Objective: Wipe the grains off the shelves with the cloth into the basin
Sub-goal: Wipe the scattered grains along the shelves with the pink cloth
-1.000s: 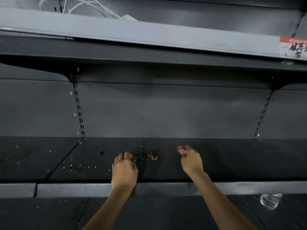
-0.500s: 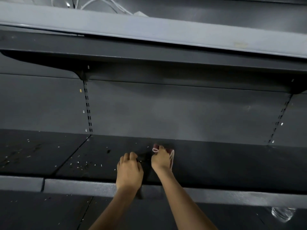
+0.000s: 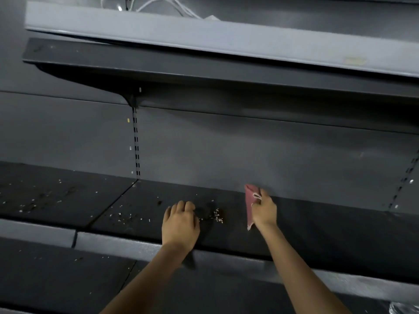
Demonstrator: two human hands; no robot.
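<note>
Your right hand [image 3: 264, 210] pinches a folded pink cloth [image 3: 249, 205], thumb and fingers curled round its upper edge so that it hangs on edge with its lower corner touching the shelf [image 3: 317, 225], close to the back wall. Your left hand [image 3: 180, 225] lies knuckles-up on the same shelf with its fingers curled under; whether they hold anything you cannot tell from here, since the fingertips are hidden. Both forearms reach up and forward over the grey front lip of the shelf, the right wrist bent so the cloth faces left. Between your hands sits a small heap of grains [image 3: 218, 216], just beside the left knuckles and a little apart from the cloth. More loose grains [image 3: 127, 217] lie scattered to the left of your left hand, and still more on the neighbouring shelf panel [image 3: 34, 200] further left. You look to be mid-sweep, gathering grains into a pile. No basin shows anywhere in view, so the next move seems to call for dragging the cloth leftward and toward the front lip, keeping its edge flat on the shelf, with a basin brought under that lip to catch the pile.
</note>
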